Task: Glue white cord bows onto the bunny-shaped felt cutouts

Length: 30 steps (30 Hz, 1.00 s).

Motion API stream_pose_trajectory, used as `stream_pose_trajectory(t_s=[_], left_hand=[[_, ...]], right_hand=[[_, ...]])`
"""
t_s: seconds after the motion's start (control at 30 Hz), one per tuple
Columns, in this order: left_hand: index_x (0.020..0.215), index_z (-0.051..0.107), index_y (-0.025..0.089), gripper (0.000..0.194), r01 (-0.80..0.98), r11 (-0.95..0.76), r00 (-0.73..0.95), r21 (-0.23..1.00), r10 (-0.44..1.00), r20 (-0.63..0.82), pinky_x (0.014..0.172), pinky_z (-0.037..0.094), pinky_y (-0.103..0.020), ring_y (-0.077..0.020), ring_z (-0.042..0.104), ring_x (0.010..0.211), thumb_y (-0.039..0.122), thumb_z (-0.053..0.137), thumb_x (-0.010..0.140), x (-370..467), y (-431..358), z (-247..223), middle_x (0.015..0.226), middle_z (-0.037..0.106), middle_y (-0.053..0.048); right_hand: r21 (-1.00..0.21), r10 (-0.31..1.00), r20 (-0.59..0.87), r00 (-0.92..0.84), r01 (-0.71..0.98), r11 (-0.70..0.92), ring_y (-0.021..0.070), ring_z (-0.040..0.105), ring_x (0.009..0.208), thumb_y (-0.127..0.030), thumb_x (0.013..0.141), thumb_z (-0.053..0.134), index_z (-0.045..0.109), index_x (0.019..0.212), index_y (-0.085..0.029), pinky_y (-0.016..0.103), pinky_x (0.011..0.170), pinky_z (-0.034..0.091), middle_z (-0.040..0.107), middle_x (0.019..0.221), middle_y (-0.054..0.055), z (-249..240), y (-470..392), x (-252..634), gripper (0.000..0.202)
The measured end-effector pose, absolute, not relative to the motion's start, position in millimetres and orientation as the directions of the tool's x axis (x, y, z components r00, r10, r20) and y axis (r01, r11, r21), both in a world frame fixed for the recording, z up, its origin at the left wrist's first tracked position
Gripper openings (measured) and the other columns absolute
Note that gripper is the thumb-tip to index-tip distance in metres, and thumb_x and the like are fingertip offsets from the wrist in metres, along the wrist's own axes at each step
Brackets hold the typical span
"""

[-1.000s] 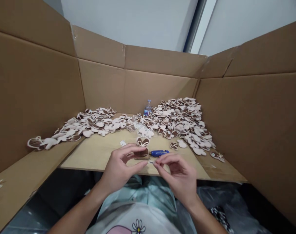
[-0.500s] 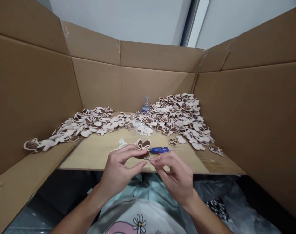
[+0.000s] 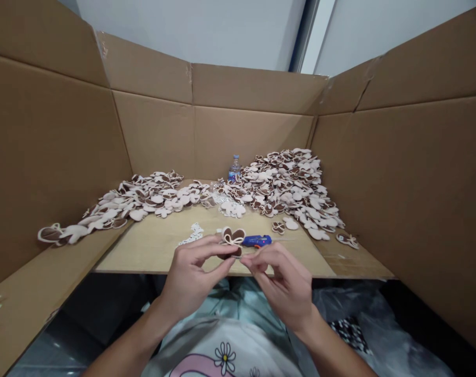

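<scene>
- Left hand [image 3: 196, 268] pinches the brown bow-tied piece [image 3: 234, 239], thumb near, fingers far, long axis running near to far!
- Right hand [image 3: 284, 280] just right of its near end, fingertips pinched together; on what, can't tell.

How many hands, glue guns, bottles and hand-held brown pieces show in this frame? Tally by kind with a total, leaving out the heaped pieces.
Hands, left hand and right hand: 2
Glue gun: 1
Bottle: 1
Brown piece, held in the left hand: 1
Total: 5
</scene>
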<state>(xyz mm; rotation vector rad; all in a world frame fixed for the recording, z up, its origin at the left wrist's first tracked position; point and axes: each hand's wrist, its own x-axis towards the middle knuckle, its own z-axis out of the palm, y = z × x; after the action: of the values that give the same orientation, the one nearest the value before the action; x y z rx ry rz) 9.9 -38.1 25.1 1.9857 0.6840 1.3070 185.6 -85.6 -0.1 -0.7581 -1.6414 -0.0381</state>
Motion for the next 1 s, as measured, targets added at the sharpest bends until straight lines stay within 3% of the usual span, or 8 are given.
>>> stream_pose_trajectory(t_s=[0.2, 0.33, 0.43, 0.53, 0.67, 0.87, 1.0], left_hand=[[0.090, 0.079, 0.021, 0.015, -0.026, -0.595, 0.396, 0.804, 0.732, 0.555, 0.073, 0.055, -0.029, -0.0168, 0.066, 0.078, 0.015, 0.071, 0.079, 12, -40, 29, 0.082, 0.072, -0.005], [0.090, 0.079, 0.020, 0.013, -0.066, -0.522, 0.457, 0.850, 0.742, 0.491, 0.072, 0.056, -0.031, -0.0173, 0.066, 0.076, 0.017, 0.071, 0.080, 11, -40, 31, 0.080, 0.072, -0.005], [0.091, 0.078, 0.021, 0.013, -0.072, -0.458, 0.503, 0.886, 0.751, 0.428, 0.073, 0.055, -0.031, -0.0181, 0.067, 0.080, 0.019, 0.070, 0.080, 9, -39, 31, 0.085, 0.073, -0.006], [0.093, 0.077, 0.020, 0.015, -0.067, -0.396, 0.524, 0.916, 0.767, 0.370, 0.077, 0.056, -0.032, -0.0198, 0.069, 0.086, 0.020, 0.069, 0.080, 7, -36, 30, 0.093, 0.074, -0.007], [0.095, 0.076, 0.019, 0.017, -0.068, -0.311, 0.552, 0.948, 0.780, 0.295, 0.082, 0.056, -0.036, -0.0224, 0.070, 0.092, 0.022, 0.069, 0.080, 8, -33, 30, 0.100, 0.075, -0.009], [0.078, 0.072, 0.017, 0.023, -0.074, -0.280, 0.496, 0.957, 0.823, 0.279, 0.068, 0.054, -0.030, -0.0177, 0.067, 0.071, 0.023, 0.086, 0.060, 12, -29, 24, 0.079, 0.075, -0.005], [0.068, 0.070, 0.018, 0.017, -0.085, -0.247, 0.489, 0.965, 0.834, 0.257, 0.064, 0.053, -0.028, -0.0150, 0.065, 0.065, 0.020, 0.085, 0.060, 15, -27, 19, 0.071, 0.073, -0.003]], right_hand=[[-0.563, 0.586, 0.804, 0.097, 0.442, 0.699, 0.0123, 0.056, 0.064, -0.011, 0.079, 0.072, 0.060, 0.085, -0.023, 0.025, 0.058, 0.047, 0.059, 0.071, -0.002, 0, -83, 186, 0.018], [-0.770, 0.749, 0.636, 0.188, 0.219, 0.599, 0.0113, 0.058, 0.059, -0.021, 0.073, 0.079, 0.060, 0.080, -0.022, 0.024, 0.055, 0.050, 0.056, 0.068, -0.004, 5, -82, 185, 0.020], [-0.851, 0.833, 0.524, 0.176, 0.057, 0.522, 0.0121, 0.061, 0.058, -0.025, 0.067, 0.084, 0.060, 0.078, -0.022, 0.023, 0.054, 0.052, 0.054, 0.063, -0.006, 10, -80, 187, 0.027], [-0.879, 0.868, 0.470, 0.159, -0.006, 0.477, 0.0122, 0.062, 0.057, -0.028, 0.066, 0.084, 0.059, 0.078, -0.021, 0.022, 0.053, 0.051, 0.059, 0.062, -0.005, 12, -75, 193, 0.028], [-0.886, 0.885, 0.462, 0.060, 0.006, 0.463, 0.0131, 0.067, 0.063, -0.035, 0.084, 0.068, 0.064, 0.094, -0.020, 0.023, 0.056, 0.052, 0.070, 0.075, 0.001, 10, -67, 202, 0.018], [-0.873, 0.872, 0.478, -0.106, 0.059, 0.485, 0.0126, 0.068, 0.072, -0.033, 0.090, 0.061, 0.068, 0.107, -0.024, 0.026, 0.066, 0.055, 0.072, 0.089, 0.003, 8, -67, 204, 0.020], [-0.876, 0.878, 0.452, -0.160, 0.106, 0.470, 0.0140, 0.067, 0.073, -0.034, 0.087, 0.065, 0.072, 0.100, -0.023, 0.027, 0.068, 0.055, 0.072, 0.084, 0.002, 7, -69, 203, 0.018]])
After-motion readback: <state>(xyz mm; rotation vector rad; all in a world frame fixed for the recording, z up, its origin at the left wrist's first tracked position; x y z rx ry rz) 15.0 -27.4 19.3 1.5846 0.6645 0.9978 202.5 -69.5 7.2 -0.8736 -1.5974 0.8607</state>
